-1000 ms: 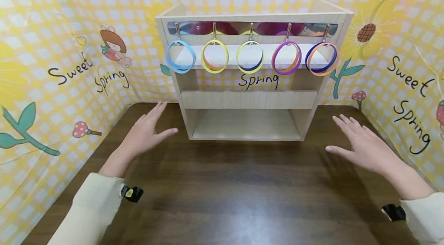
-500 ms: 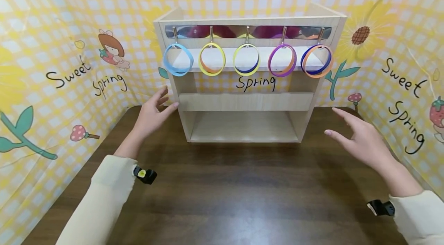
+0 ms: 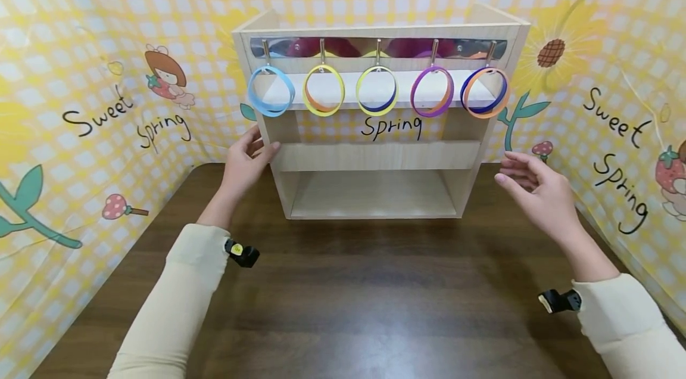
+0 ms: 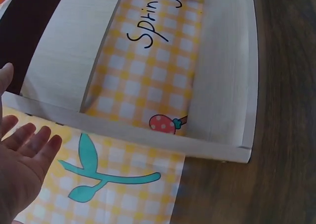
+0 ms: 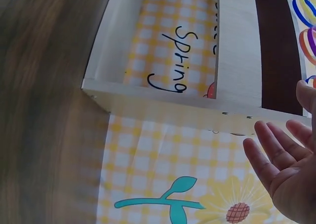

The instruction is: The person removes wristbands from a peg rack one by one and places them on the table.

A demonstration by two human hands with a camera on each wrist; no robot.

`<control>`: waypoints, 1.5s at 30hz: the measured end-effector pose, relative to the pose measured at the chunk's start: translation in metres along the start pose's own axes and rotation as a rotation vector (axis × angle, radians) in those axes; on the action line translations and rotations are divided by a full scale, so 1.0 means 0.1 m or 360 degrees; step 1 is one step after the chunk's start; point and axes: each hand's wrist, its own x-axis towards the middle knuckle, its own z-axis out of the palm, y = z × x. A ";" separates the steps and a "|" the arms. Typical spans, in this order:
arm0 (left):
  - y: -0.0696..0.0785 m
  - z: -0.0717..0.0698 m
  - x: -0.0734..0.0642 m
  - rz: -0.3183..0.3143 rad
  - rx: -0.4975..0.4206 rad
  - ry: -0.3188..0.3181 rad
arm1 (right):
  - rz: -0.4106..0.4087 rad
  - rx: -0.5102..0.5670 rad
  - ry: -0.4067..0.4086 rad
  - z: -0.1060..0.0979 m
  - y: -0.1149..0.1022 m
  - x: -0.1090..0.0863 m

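A small pale wooden shelf unit stands on the dark wooden table, with a metal hook rail across its top. My left hand is at the unit's left side panel; its thumb lies by the front edge and its fingers reach along the outer side. In the left wrist view, the left fingers are spread and loosely bent beside the panel. Beyond the right side panel, my right hand hovers with relaxed fingers, holding nothing. The right wrist view shows its fingers below the panel's edge, thumb apart.
Coloured rings hang from the hooks: light blue, yellow with orange, yellow with blue, purple with orange, orange with dark blue. Yellow checked cloth surrounds the dark table.
My left hand has moved up and right to the shelf unit's left side. The right hand has come inward toward the right side, its fingers bending a little. The rings still hang.
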 end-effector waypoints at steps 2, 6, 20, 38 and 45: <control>-0.01 0.03 0.01 0.0002 -0.0024 0.0027 | 0.0011 0.0039 0.0026 0.02 0.00 0.03; -0.01 0.10 0.02 -0.0027 -0.0021 0.0092 | 0.0028 0.0127 0.0073 0.03 -0.08 0.08; -0.26 0.14 0.12 -0.0114 -0.0056 0.0295 | 0.0129 0.0561 0.0157 0.06 -0.17 0.35; -0.12 0.21 0.04 -0.0093 -0.0097 0.0323 | 0.0443 0.1394 0.0185 0.07 -0.44 0.64; -0.12 0.20 0.03 -0.0069 -0.0113 0.0278 | 0.0546 0.1531 0.0168 0.05 -0.51 0.70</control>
